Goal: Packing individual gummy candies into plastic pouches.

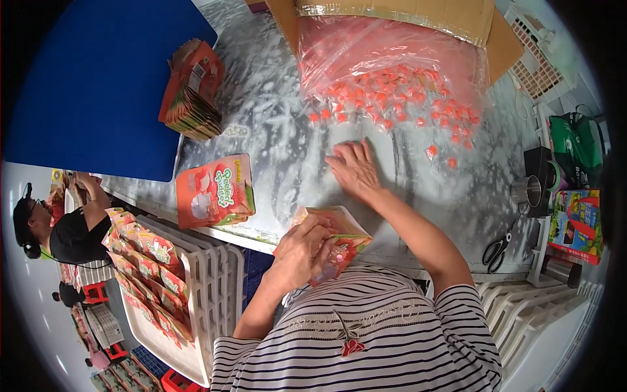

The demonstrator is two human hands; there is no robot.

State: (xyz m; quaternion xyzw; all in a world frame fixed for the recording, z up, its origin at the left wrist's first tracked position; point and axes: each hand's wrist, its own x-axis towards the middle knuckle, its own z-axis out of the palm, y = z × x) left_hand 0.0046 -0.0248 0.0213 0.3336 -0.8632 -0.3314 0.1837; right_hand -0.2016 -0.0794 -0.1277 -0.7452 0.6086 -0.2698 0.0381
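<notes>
My left hand (pixel 297 253) grips a red and green candy pouch (pixel 339 258) close to my body, its upper edge spread apart and the pale inside showing. On the grey table my right hand (pixel 356 171) lies with fingers stretched out and nothing visible in them. Just beyond it are red candies in clear wrappers (pixel 385 98), spilling out of a large clear plastic bag (pixel 366 49). That bag lies in a tipped cardboard box (pixel 398 16). Left of my hands, another pouch (pixel 215 193) rests flat near the table edge.
A stack of pouches (pixel 196 91) stands beside a blue board (pixel 98 78) at far left. Filled-looking pouches (pixel 153 268) sit in a white tray (pixel 192 326) lower left. Black scissors (pixel 498 251) and a metal cup (pixel 526 189) are at right. Co-workers appear at far left.
</notes>
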